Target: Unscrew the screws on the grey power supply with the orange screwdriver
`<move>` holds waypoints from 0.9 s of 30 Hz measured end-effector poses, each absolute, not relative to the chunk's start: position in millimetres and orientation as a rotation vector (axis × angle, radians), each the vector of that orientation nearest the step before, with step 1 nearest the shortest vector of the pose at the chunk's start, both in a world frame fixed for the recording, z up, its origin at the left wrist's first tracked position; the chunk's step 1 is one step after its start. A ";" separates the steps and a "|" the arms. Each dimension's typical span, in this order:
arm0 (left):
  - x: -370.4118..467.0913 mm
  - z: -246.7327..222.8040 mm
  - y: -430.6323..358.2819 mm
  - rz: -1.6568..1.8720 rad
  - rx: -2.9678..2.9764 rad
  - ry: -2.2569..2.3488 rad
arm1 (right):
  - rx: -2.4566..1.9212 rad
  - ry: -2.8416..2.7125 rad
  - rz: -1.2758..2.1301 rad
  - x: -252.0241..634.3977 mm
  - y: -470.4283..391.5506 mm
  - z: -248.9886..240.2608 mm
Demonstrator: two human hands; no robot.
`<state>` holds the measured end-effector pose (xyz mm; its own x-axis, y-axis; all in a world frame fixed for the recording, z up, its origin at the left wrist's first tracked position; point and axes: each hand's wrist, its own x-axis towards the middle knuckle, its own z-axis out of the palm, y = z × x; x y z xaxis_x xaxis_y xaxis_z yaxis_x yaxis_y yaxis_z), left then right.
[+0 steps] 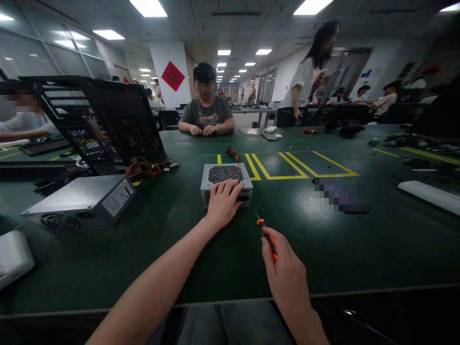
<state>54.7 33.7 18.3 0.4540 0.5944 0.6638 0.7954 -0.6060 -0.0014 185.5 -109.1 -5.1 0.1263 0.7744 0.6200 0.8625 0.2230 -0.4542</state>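
A small grey metal power supply unit [207, 184] with a honeycomb grille sits on the green table [172, 268], with a bundle of wires [233, 153] behind it. My left hand [223, 201] lies on its top and near side, fingers spread and resting on the metal. In my right hand [282, 261] is an orange and black screwdriver [269, 239], held by its handle. Its thin shaft points up and left to the unit's near right corner; whether the tip touches a screw is too small to tell.
At left stand a larger silver power supply [79, 199], a black computer case [125, 120] and coloured cables [147, 167]. A pixelated dark object [341, 196] and a white bar [431, 194] lie right. A person [206, 112] sits opposite.
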 end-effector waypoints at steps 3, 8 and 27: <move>54.0 18.1 33.6 -0.907 -2.399 -1.177 | -1.552 -1.687 -0.117 184.9 -107.8 -6.1; 53.9 17.6 34.0 -0.903 -2.396 -1.177 | -1.533 -1.766 -0.115 180.7 -107.2 -8.0; 52.2 17.8 34.1 -0.883 -2.401 -1.158 | -1.625 -1.631 0.018 177.8 -108.9 -5.8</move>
<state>52.2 34.1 17.8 0.4769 0.5826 0.6581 0.7887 -0.6141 -0.0279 177.8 -108.9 -5.8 0.1628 0.8397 0.5180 0.8284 0.1688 -0.5340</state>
